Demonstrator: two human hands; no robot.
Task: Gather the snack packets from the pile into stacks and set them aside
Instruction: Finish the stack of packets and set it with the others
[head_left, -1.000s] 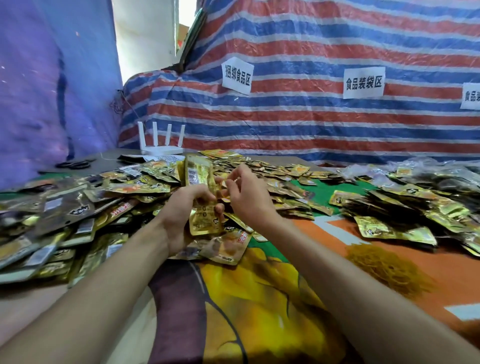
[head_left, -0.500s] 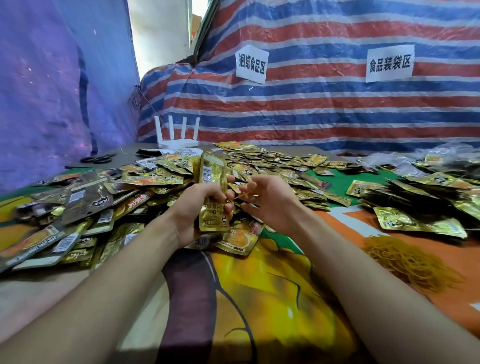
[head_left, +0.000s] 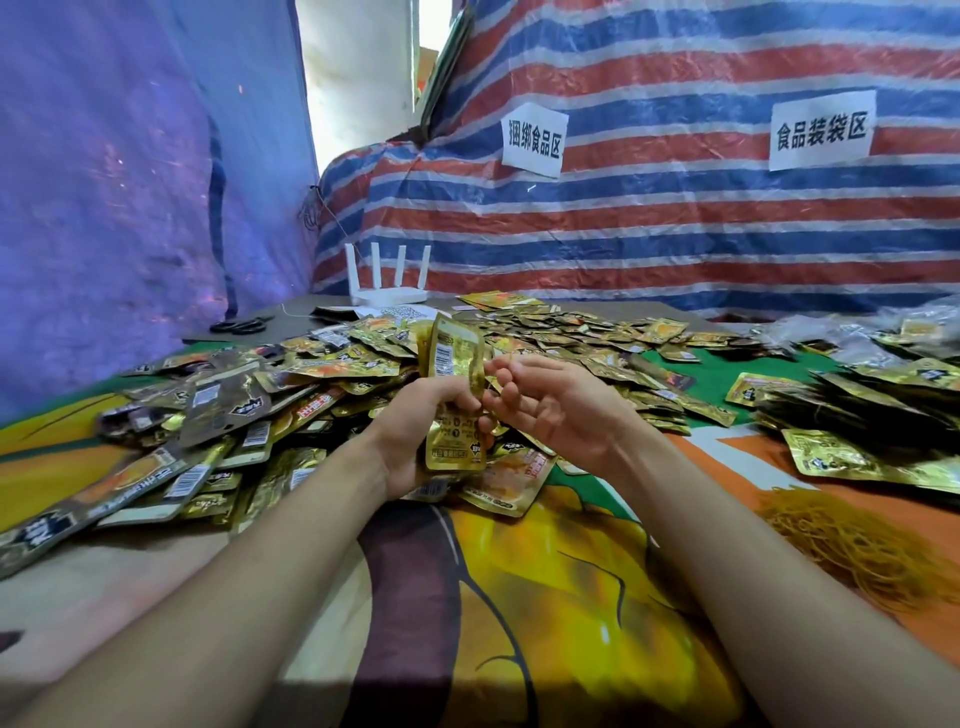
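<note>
A wide pile of gold and brown snack packets (head_left: 322, 384) covers the table's left and middle. My left hand (head_left: 415, 431) grips an upright stack of gold packets (head_left: 453, 400), barcodes facing me, just above the pile's near edge. My right hand (head_left: 550, 405) is close beside the stack on its right, palm turned up, fingers loosely curled at the stack's edge; whether it holds a packet I cannot tell. Set-aside gold packets (head_left: 852, 415) lie heaped at the right.
A heap of yellow rubber bands (head_left: 852, 540) lies on the printed cloth at the right front. Black scissors (head_left: 241, 326) and a white router (head_left: 387, 283) stand at the back left. Striped tarpaulin with paper signs (head_left: 821, 130) closes off the back.
The stack in my left hand stays upright. My right hand has drawn back from the pile and turned palm up beside the stack. The camera has tilted and shifted slightly.
</note>
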